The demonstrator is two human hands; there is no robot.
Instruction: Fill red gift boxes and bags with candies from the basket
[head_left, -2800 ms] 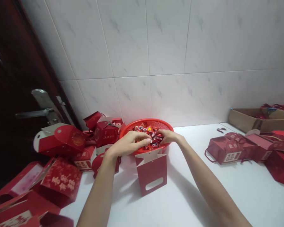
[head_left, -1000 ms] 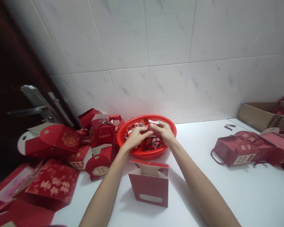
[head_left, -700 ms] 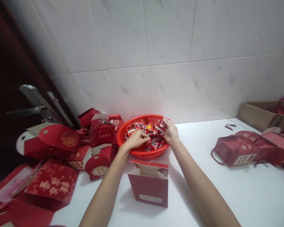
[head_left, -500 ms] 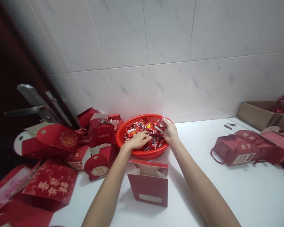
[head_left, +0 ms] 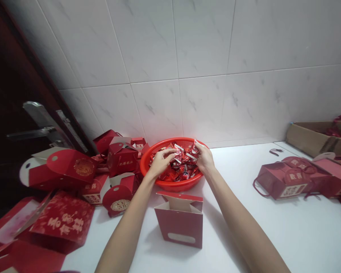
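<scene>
A round red plastic basket (head_left: 182, 185) holds many red-wrapped sweets (head_left: 184, 171) and stands against the tiled wall. My left hand (head_left: 162, 163) is over the basket's left part, its thumb and forefinger closed on a red-and-white wrapped sweet (head_left: 178, 151). At the basket's right side my right hand (head_left: 204, 157) is closed around wrapped sweets (head_left: 193, 151). Between my forearms, in front of the basket, an open-topped red box (head_left: 179, 223) stands upright on the white table (head_left: 221, 250).
Several red gift boxes (head_left: 65, 168) are piled on the left, beside a dark door with a metal handle (head_left: 31, 132). Closed red boxes (head_left: 290, 178) lie on the right. Behind them stands a cardboard box (head_left: 307, 136); a dark cord (head_left: 276, 151) lies near the wall.
My left hand has lifted slightly from among the sweets and now pinches one. My right hand has stayed at the basket's right side with its sweets.
</scene>
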